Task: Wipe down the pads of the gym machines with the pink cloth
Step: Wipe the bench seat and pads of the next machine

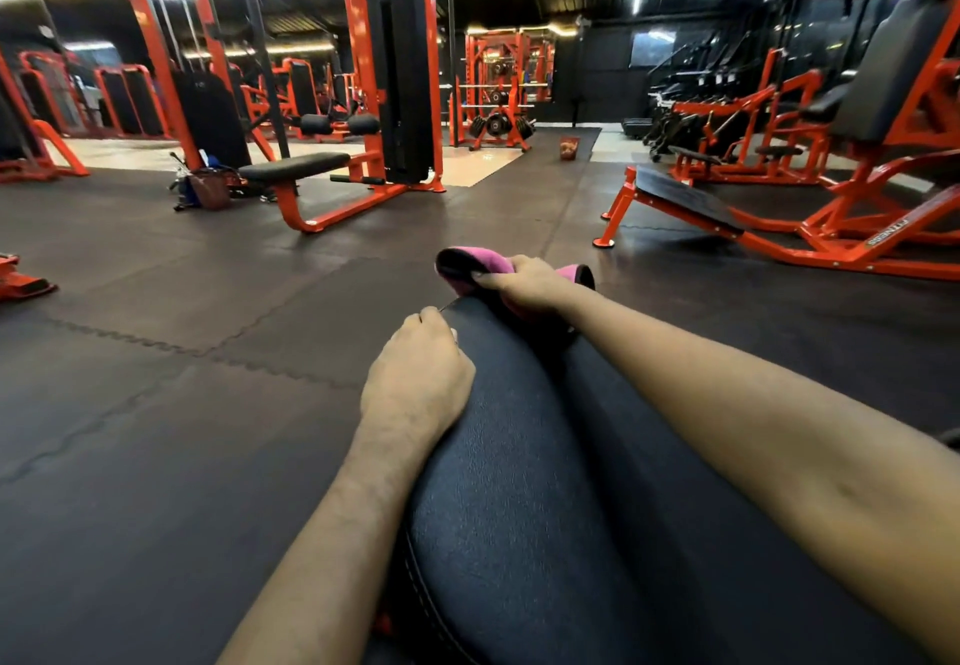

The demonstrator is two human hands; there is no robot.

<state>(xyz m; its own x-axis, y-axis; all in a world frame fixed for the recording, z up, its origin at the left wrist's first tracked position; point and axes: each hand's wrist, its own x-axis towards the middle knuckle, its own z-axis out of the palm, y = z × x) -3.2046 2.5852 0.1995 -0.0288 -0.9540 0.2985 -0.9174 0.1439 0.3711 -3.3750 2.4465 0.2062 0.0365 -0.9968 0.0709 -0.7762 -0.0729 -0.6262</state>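
Head view: my right grip (524, 282) is closed on the pink cloth (470, 263), pressing it onto the far end of the black pad (545, 482). My left grip (415, 378) curls over the pad's left edge. I judge this pad is partly wiped and the other machines (395, 67) are still to do.

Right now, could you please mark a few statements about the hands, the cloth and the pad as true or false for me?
1. The right hand holds the pink cloth at the far end of the black pad. True.
2. The left hand holds a spray bottle. False: it holds no bottle and rests curled at the pad's left edge.
3. The pink cloth lies on the floor. False: it is on the pad, under the right hand.
4. The machine frame behind the pad is orange. True.
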